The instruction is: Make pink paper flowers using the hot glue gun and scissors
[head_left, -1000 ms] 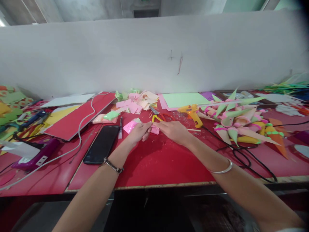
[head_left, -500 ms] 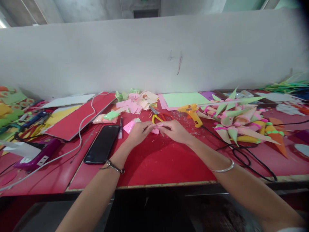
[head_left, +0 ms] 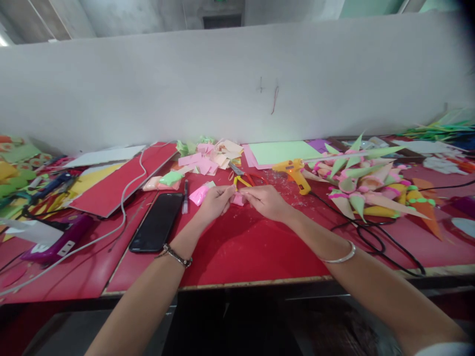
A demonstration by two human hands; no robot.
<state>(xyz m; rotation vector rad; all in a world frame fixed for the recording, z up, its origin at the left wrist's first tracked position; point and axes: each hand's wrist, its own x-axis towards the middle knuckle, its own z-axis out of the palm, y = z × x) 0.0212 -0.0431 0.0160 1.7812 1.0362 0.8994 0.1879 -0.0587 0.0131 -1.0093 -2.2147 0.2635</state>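
Note:
My left hand [head_left: 217, 201] is closed, with thumb and forefinger pinched together over the red tabletop. Across a small gap, my right hand [head_left: 267, 201] pinches in the same way, its fingertips pointing at the left ones. What sits in either pinch is too small to make out. A small pink piece [head_left: 238, 199] shows in the gap between the hands; I cannot tell whether it lies on the table or is held. Beside my left hand is a small clear packet of bright pink material [head_left: 199, 196]. Yellow-handled scissors [head_left: 243, 182] lie just beyond my fingertips.
A black phone [head_left: 157, 222] and a pen [head_left: 185, 197] lie left. Behind are paper scraps [head_left: 208, 159], a packet of green material [head_left: 171, 178] and pale green sheets [head_left: 284, 153]. Right are a yellow glue gun [head_left: 295, 174], its black cord [head_left: 365, 237] and paper cones [head_left: 356, 185].
My hands have drawn slightly apart; their fingertips met around something pink before, and now a gap shows between them. The things on the table have stayed put.

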